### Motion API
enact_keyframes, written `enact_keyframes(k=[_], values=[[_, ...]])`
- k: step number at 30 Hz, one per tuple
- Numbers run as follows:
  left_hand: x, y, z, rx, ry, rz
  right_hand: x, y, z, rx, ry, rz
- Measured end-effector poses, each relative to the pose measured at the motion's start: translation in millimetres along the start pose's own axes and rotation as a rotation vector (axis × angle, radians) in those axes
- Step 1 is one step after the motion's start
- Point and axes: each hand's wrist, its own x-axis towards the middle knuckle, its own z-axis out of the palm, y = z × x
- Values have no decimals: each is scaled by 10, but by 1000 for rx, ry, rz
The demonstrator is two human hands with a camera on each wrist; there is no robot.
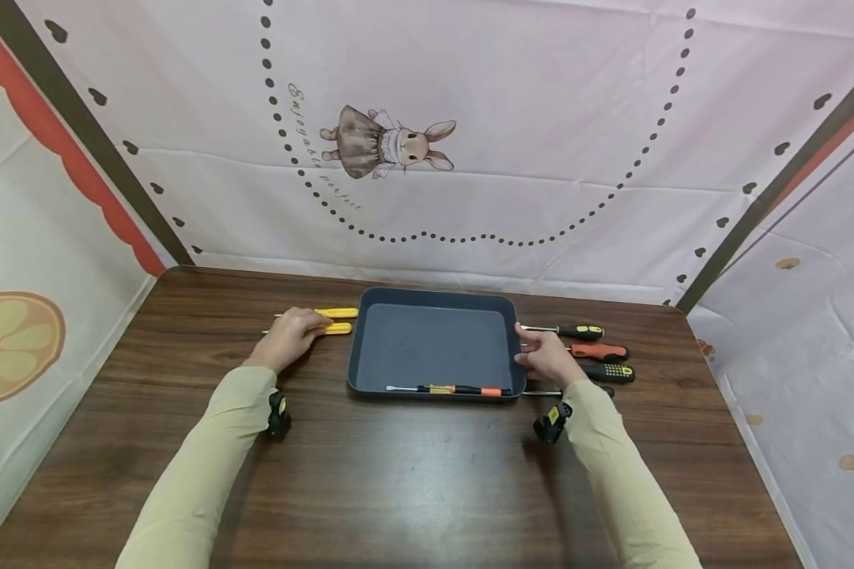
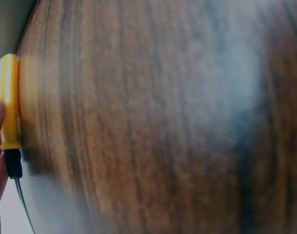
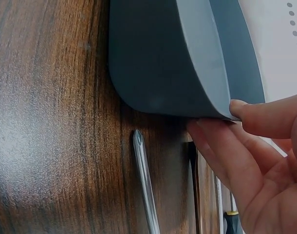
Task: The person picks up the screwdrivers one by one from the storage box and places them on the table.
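My left hand holds a yellow-handled screwdriver at the tray's left side. In the left wrist view, the thumb lies against its yellow handle, above a black collar and thin metal shaft. A second yellow screwdriver lies just behind it. My right hand pinches the right rim of the dark grey tray, thumb inside and fingers outside, as the right wrist view shows. Along the tray's front wall lie slim screwdriver pieces in black, yellow and orange.
Right of the tray lie a black-and-yellow screwdriver, a red-and-black one, and a black one with yellow dots. A Phillips shaft points at the tray's near corner. A printed cloth hangs behind the wooden table.
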Motion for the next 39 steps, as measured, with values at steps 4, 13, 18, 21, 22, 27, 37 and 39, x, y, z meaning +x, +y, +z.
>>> enact_keyframes(k=[4, 13, 18, 21, 22, 27, 37, 39], values=[[19, 5, -11, -1, -1, 4, 3, -5, -5, 2, 7, -4], [-17, 19, -29, -19, -59, -38, -7, 5, 10, 32, -3, -17], [-13, 27, -41, -5, -59, -34, -23, 0, 14, 14, 5, -25], [-12, 27, -44, -2, -64, -28, -21, 1, 15, 11, 5, -25], [-12, 27, -45, -2, -63, -27, -19, 1, 14, 12, 6, -25], [-23, 34, -54, -1, -59, -26, -9, 5, 7, 15, 9, -26], [53, 375, -178, 0, -3, -18, -5, 6, 15, 10, 7, -15], [85, 470, -205, -15, 35, -2, -6, 1, 9, 9, 7, -11]])
